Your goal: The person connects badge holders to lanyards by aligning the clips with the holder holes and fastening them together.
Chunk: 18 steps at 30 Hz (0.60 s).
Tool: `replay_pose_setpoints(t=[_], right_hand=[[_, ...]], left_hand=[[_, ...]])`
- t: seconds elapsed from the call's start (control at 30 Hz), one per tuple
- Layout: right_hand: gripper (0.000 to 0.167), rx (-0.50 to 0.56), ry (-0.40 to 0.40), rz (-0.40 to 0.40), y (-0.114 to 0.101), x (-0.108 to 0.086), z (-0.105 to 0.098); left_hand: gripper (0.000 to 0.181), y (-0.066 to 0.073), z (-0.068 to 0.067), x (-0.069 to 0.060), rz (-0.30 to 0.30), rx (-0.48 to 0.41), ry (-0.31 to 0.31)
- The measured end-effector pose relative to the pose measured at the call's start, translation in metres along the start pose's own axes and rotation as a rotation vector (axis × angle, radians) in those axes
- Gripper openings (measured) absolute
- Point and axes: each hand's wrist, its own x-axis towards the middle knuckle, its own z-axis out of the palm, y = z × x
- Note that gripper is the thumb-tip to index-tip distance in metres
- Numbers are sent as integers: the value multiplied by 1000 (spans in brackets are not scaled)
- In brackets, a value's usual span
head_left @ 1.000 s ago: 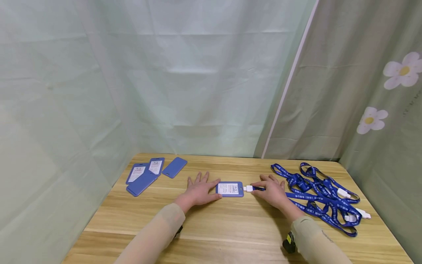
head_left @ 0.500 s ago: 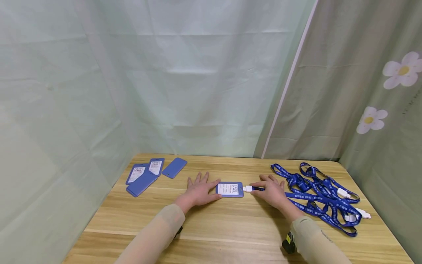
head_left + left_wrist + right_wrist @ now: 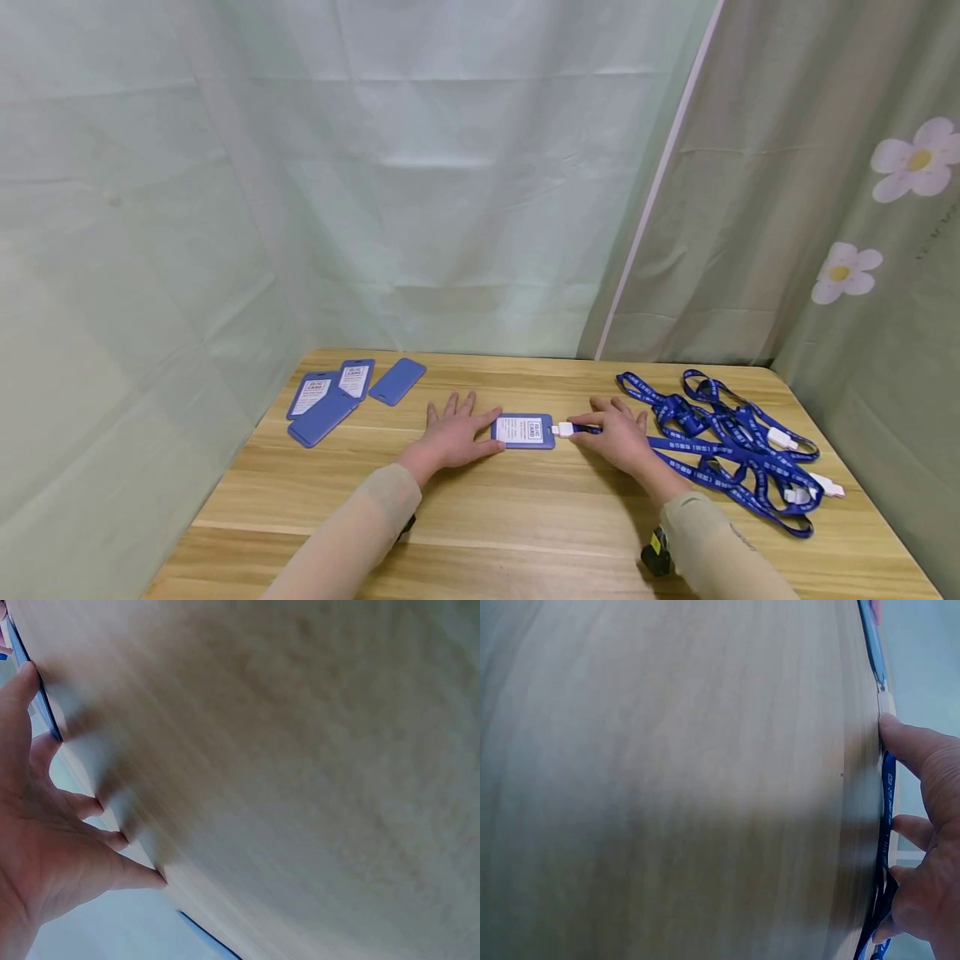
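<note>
A blue ID card holder (image 3: 521,431) with a white printed insert lies flat, its slotted end facing right. My left hand (image 3: 453,436) holds its left end by the two long edges between thumb and index finger, the other fingers spread on the table. By its white plastic clip (image 3: 564,429), a blue printed lanyard (image 3: 889,776) is pinched between the thumb and index finger of my right hand (image 3: 617,433). The clip's narrow tip meets the holder's slotted end; whether it passes through the slot I cannot tell. The lanyard strap runs under the right palm.
Several blue card holders (image 3: 322,419) overlap at the back left, one blue holder (image 3: 397,381) apart from them. Several tangled blue lanyards (image 3: 738,450) with white clips cover the table's right side. A curtain (image 3: 465,208) hangs behind the wooden table (image 3: 510,525).
The white clip has shifted very slightly left, its tip now at the holder's slotted end. Both hands stay nearly in place.
</note>
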Motion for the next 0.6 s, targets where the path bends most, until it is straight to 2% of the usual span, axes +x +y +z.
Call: replay_pose_setpoints(t=[0.6], right_hand=[[34, 15, -7, 0, 0, -2, 0]], left_hand=[[72, 2, -1, -1, -3, -15, 5]])
